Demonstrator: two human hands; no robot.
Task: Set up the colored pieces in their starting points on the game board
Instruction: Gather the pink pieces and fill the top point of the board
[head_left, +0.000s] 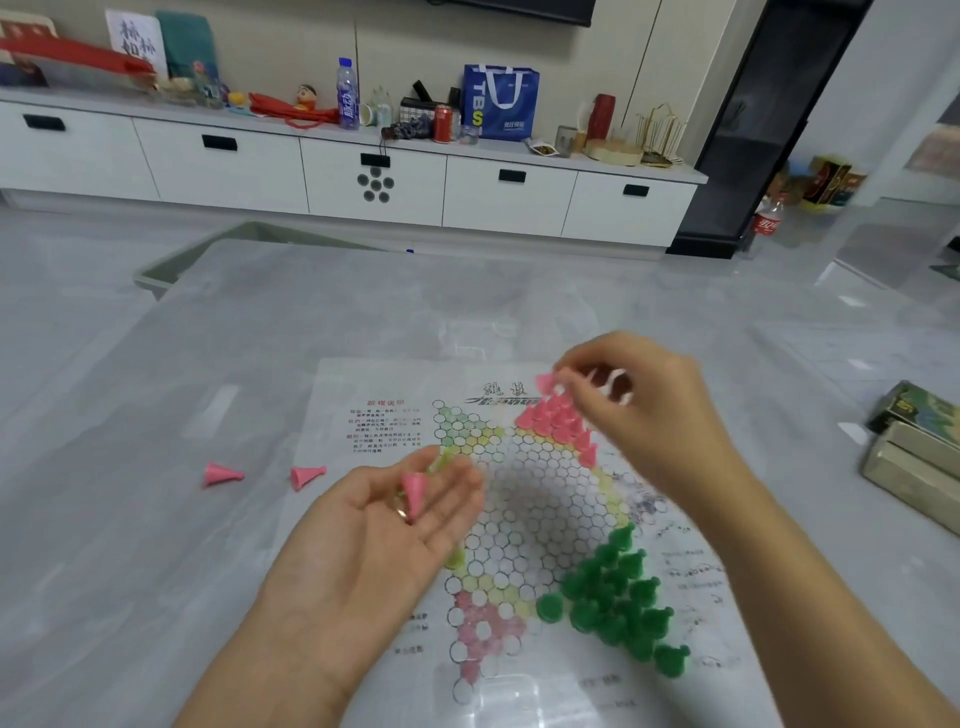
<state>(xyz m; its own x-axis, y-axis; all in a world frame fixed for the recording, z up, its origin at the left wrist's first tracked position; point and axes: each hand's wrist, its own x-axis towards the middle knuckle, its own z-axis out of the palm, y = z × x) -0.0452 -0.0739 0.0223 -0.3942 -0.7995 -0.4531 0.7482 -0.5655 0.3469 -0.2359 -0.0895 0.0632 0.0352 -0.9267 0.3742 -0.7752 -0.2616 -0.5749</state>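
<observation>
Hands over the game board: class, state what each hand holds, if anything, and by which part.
The right hand pinches a pink piece by its narrow end, wide base outward. The left hand lies palm-up, a second pink piece resting loose on its fingers, ungripped.

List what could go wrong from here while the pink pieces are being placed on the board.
1. The right hand pinches a pink cone-shaped piece just above the tightly packed cluster of standing pink pieces; a knock could topple neighbours.
2. The open left hand carries a loose pink cone piece on flat fingers; tilting may drop it onto the paper game board.
3. Two pink cones lying on the grey table sit off the board and may be overlooked.
</observation>
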